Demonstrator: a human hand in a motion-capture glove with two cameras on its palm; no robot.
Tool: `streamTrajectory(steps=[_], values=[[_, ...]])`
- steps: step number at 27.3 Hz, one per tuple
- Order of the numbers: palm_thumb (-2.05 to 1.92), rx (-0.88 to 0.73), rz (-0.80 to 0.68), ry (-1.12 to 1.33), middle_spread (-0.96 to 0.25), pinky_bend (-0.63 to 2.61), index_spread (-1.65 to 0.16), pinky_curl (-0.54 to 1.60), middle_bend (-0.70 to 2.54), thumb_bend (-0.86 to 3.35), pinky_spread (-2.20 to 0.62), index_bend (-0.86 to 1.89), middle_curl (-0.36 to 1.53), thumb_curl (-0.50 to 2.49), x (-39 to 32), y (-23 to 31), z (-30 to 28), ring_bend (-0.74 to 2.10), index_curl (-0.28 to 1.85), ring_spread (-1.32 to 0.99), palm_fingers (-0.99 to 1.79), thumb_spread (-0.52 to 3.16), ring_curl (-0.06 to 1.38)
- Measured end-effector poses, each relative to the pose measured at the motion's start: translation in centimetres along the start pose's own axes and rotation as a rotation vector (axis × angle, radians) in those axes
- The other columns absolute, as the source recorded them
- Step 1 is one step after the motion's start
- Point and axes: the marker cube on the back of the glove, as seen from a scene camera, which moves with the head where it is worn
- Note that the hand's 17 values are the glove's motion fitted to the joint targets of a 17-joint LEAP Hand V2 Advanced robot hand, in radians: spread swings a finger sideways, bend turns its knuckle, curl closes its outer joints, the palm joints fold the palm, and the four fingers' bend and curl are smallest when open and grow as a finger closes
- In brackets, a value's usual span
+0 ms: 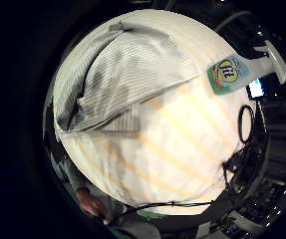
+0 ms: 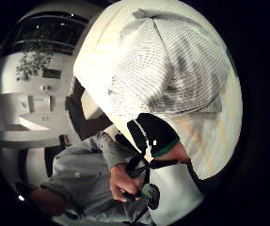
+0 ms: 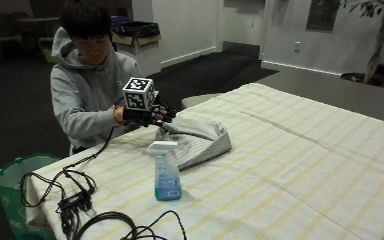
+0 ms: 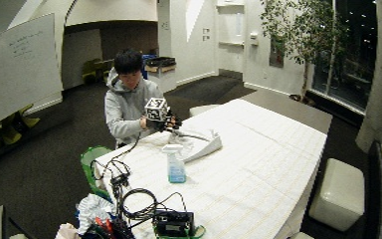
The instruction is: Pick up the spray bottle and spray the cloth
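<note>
On the striped tablecloth [image 3: 298,145], in the outside view, the spray bottle [image 3: 167,175] stands upright near the front edge, untouched, just in front of the folded grey cloth [image 3: 195,140]. The gloved right hand [image 3: 149,116] is raised at the far left end of the cloth, close to the person's chest; I cannot tell whether its fingers are straight or curled, or whether they touch the cloth.

From the wide outside view, the layout is the same: bottle [image 4: 175,167] near, cloth [image 4: 197,144] behind it, hand [image 4: 164,122] above the cloth's far end.

Seen from the little finger side palm view, the cloth [image 1: 127,79] lies below the palm and the bottle [image 1: 242,72] stands well apart.

Looking from the thumb side palm view, only the cloth [image 2: 172,66] shows.

I judge that the picking step is not yet begun; next the hand must travel to the bottle and close around its neck.
</note>
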Motion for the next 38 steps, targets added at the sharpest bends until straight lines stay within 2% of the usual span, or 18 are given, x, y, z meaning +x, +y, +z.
streamTrajectory(steps=[9,23,31,38], values=[[0.49,0.009,0.004,0.002,-0.07,0.38,-0.34,0.16,0.21,0.22,0.2,0.19,0.12,0.14,0.1,0.2,-0.1,0.18,0.14,0.04,0.13,0.75,0.05],[0.56,0.07,0.027,0.024,-0.08,0.38,-0.39,0.23,0.2,0.12,0.24,0.17,0.2,0.21,2.1,1.3,-1.2,0.19,0.22,0.04,0.12,0.95,0.1],[0.58,0.224,0.156,0.025,-0.07,0.34,-0.37,0.24,0.21,0.07,0.24,0.22,0.23,0.24,5.7,4.0,-3.4,0.2,0.26,0.03,0.22,0.99,0.13],[0.59,0.27,0.274,0.015,-0.06,0.33,-0.33,0.26,0.22,0.02,0.25,0.16,0.27,0.26,9.3,5.5,-4.3,0.21,0.28,0.04,0.25,1.0,0.16]])
